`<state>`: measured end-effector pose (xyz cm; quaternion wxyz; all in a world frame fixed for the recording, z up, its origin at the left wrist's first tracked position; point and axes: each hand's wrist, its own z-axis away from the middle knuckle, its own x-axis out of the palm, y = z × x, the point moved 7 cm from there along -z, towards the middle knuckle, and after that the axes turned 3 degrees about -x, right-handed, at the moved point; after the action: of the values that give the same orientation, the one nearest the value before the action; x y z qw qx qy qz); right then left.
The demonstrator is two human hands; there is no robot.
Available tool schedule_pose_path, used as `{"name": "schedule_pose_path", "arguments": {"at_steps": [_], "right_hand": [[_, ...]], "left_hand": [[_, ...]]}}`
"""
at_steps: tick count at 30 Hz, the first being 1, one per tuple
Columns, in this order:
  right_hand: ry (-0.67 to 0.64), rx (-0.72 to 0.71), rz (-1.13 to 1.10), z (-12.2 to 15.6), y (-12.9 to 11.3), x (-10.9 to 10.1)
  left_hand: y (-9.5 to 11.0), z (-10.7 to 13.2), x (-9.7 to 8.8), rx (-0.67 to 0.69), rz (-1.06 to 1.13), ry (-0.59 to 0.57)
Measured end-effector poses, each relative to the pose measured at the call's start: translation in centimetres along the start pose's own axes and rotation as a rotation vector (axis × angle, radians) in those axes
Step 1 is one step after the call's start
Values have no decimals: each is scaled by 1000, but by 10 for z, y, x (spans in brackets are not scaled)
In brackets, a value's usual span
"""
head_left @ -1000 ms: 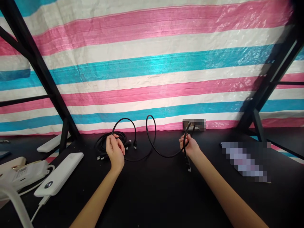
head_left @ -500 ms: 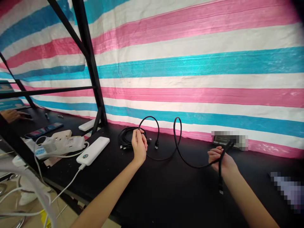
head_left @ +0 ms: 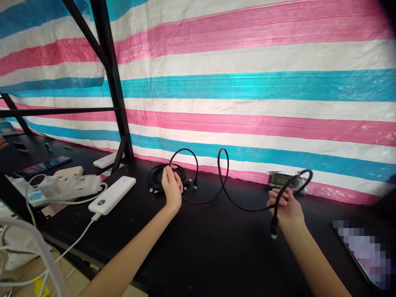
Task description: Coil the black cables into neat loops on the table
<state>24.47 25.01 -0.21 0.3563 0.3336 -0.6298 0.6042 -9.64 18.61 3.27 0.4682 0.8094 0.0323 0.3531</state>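
Head view: the left hand (head_left: 172, 189) is curled closed around a black cable (head_left: 256, 210) near one plug, in front of a coil of cables (head_left: 151, 180) on the counter (head_left: 210, 255). The right hand (head_left: 287, 208), fingers bent, grips it near the other plug. It loops between them. The white adapter's (head_left: 88, 187) label and the power bank's (head_left: 116, 194) round display are too small to read.
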Motion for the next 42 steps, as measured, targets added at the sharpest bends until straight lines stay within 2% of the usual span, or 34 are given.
{"name": "schedule_pose_path", "arguments": {"at_steps": [3,7,13,16,22,27,29,33,36,42], "right_hand": [[3,25,-97,5,7,12],[3,35,-86,10,13,19],[-112,113,-222,2,13,5],[-113,181,-251,-5,14,-6],[-76,232,-85,-3,21,0],[72,121,246,1,19,5],[89,65,396,2,17,6],[66,-66,643,4,15,11],[22,-167,748,8,14,17],[-135,-357,787,16,6,37]], "left_hand": [[2,4,3,16,-24,-36],[1,3,2,9,-42,-30],[-2,-2,-4,-21,14,28],[0,-1,-2,9,6,13],[4,3,5,62,-33,-66],[10,3,4,112,-108,-60],[11,3,5,126,-140,-72],[10,6,8,129,-198,-105],[7,8,10,113,-209,-126],[5,7,11,81,-203,-129]]}}
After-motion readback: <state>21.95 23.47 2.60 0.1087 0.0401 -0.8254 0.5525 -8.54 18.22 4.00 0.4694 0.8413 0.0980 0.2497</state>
